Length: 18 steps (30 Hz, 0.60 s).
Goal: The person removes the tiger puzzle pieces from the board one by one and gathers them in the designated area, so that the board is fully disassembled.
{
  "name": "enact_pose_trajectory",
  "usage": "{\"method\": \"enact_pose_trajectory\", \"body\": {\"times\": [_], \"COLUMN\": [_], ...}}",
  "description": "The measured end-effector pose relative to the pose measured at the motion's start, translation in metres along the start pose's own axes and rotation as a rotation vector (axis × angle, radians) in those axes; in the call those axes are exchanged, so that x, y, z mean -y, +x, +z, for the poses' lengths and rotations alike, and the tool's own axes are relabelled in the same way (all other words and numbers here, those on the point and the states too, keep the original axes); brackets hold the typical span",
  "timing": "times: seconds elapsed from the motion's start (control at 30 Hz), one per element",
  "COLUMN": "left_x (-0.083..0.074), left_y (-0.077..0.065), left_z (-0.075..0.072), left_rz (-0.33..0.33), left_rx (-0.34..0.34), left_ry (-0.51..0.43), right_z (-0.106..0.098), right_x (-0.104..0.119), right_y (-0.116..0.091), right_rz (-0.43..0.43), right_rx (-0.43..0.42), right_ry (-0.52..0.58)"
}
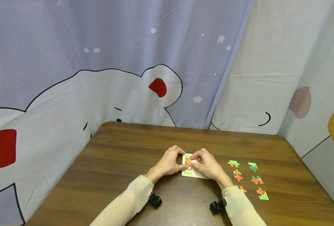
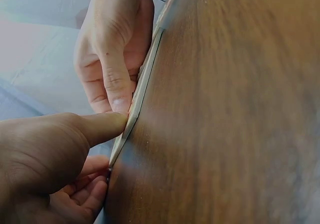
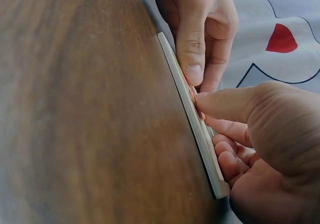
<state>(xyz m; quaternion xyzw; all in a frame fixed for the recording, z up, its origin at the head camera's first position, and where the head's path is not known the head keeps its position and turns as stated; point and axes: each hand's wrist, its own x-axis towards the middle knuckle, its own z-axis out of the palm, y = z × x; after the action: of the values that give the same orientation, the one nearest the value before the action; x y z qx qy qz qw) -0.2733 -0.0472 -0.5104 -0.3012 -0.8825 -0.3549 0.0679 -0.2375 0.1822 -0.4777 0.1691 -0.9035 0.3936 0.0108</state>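
A small white-framed puzzle board (image 1: 198, 175) lies flat on the table, with orange-and-green puzzle pieces (image 1: 188, 171) fitted along its left side. My left hand (image 1: 168, 160) grips the board's left part, thumb on the near side and fingers at the far edge. Over the pieces, my right hand (image 1: 209, 164) pinches a puzzle piece between thumb and index finger, low against the board. In the right wrist view a sliver of orange shows by the right thumb (image 3: 225, 104); the hands hide most of that piece. Both thumbs are close together, as the left wrist view shows beside the board's edge (image 2: 145, 86).
Several loose puzzle pieces lie to the right, among them a green one (image 1: 233, 163), a green-and-teal one (image 1: 252, 166), an orange one (image 1: 257, 180) and an orange-and-green corner (image 1: 263, 195). The brown wooden table (image 1: 113, 157) is bordered by printed curtains (image 1: 121, 94).
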Motion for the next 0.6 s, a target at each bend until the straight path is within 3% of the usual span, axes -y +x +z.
{"method": "enact_pose_trajectory", "body": {"times": [0.17, 0.4, 0.6], "left_x": [-0.003, -0.032, -0.034], "left_y": [0.0, -0.004, -0.003], "left_z": [-0.001, -0.019, -0.019], "left_rz": [0.002, -0.071, -0.094], "left_rx": [-0.002, 0.055, 0.068], "left_ry": [0.035, 0.015, 0.027], "right_z": [0.0, 0.001, 0.002], "right_x": [0.0, -0.001, -0.003], "right_y": [-0.001, -0.002, -0.002], "right_rz": [-0.028, -0.053, -0.057], "right_rx": [0.016, 0.019, 0.009], "right_ry": [-0.002, -0.006, -0.002]}}
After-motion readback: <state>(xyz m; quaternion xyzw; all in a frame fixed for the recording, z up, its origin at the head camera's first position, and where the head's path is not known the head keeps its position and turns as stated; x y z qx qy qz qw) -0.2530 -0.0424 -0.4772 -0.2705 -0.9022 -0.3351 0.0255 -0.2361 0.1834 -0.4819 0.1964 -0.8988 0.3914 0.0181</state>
